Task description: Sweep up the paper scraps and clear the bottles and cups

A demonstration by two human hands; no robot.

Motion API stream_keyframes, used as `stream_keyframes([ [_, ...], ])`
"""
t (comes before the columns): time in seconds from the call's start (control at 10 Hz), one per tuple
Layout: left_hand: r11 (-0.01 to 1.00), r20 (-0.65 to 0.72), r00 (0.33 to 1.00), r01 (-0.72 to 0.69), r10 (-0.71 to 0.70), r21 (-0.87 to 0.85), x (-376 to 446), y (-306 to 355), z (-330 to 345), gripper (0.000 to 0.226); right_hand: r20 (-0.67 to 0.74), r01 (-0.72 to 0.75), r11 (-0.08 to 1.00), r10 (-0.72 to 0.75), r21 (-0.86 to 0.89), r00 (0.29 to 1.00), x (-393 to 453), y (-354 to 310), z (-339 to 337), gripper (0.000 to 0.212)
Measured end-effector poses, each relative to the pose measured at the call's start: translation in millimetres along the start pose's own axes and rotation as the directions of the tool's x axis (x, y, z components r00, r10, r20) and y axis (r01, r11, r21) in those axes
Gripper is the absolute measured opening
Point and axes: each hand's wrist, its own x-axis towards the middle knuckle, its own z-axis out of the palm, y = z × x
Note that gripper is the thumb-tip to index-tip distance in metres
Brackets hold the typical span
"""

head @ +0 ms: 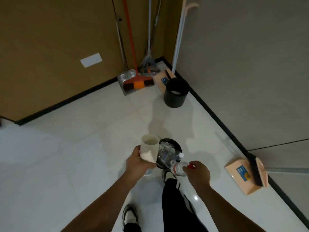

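L hand point(138, 162) grips 1 cup point(149, 147), R hand point(198, 173) grips 1 bottle point(178, 168); 2 bins point(175, 92).

Floor tiles point(83, 148) are glossy white with a black skirting point(217, 118). Cream paper cup point(149, 148), clear bottle point(179, 168) with a red label band and red cap point(190, 166). Both bins are black: near bin point(177, 145), far bin point(175, 92). Broom point(138, 83) has an orange handle and orange-and-brown striped bristles. Peach dustpan point(240, 176) has a blue sticker. Trousers point(177, 206) are black with white stripes.
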Motion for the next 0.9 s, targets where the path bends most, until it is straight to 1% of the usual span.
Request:
stream_keyframes([
  [0.1,0.997,-0.032,0.997,0.076,-0.076,-0.002,45,-1,27,0.077,0.046,0.013,0.998,-0.010,-0.067,0.999,65,-11,15,0.028],
  [0.2,0.992,-0.054,0.991,0.122,-0.119,0.046,100,-11,59,0.076,0.092,0.055,0.991,-0.044,-0.119,0.995,133,-15,34,0.032],
  [0.3,0.989,-0.083,0.993,0.092,-0.083,0.115,155,-30,95,0.078,0.133,0.094,0.985,-0.075,-0.142,0.988,196,-8,59,0.033],
  [0.4,0.979,-0.085,0.996,-0.017,0.034,0.201,202,-56,129,0.077,0.154,0.093,0.985,-0.070,-0.147,0.986,245,11,84,0.036],
  [0.5,0.958,-0.058,0.992,-0.095,0.115,0.269,244,-84,155,0.075,0.177,0.077,0.991,-0.058,-0.105,0.983,276,34,107,0.034],
  [0.6,0.900,0.087,0.988,-0.150,0.125,0.410,266,-108,168,0.082,0.231,0.089,0.994,-0.071,-0.068,0.970,286,53,122,0.014],
  [0.7,0.862,0.200,0.980,-0.107,0.006,0.496,267,-125,167,0.099,0.278,0.083,0.994,-0.060,-0.072,0.959,283,68,123,0.022],
  [0.8,0.862,0.161,0.983,-0.006,-0.088,0.508,250,-122,155,0.102,0.303,0.042,0.995,-0.012,-0.092,0.953,269,70,116,0.041],
  [0.9,0.889,0.106,0.989,0.043,-0.102,0.456,235,-106,141,0.090,0.311,0.045,0.996,-0.021,-0.072,0.950,255,52,110,0.041],
])
